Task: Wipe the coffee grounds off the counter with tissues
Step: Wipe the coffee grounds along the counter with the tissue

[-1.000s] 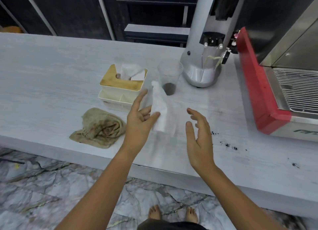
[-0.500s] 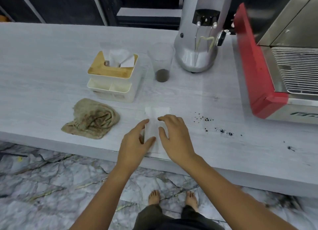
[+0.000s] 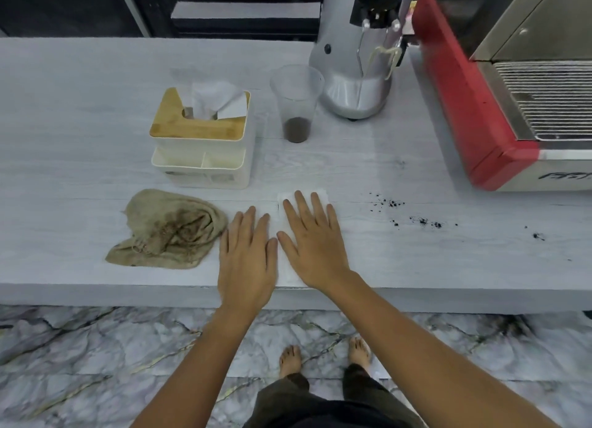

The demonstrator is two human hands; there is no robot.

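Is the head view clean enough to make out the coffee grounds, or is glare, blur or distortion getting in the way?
Head view: even, soft light, no hard shadows or glare on the counter; coffee grounds read sharp as dark specks right of the tissue under the right hand; wide-angle bending shows at the espresso machine; left hand crisp, floor edges slightly smeared.

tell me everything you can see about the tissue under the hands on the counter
The tissue is a white, thin paper sheet lying flat on the pale counter near its front edge. The right hand is spread flat on it, covering most of it; the left hand lies at its left edge. Only its far corners and a strip between the hands show. The coffee grounds lie apart to its right.
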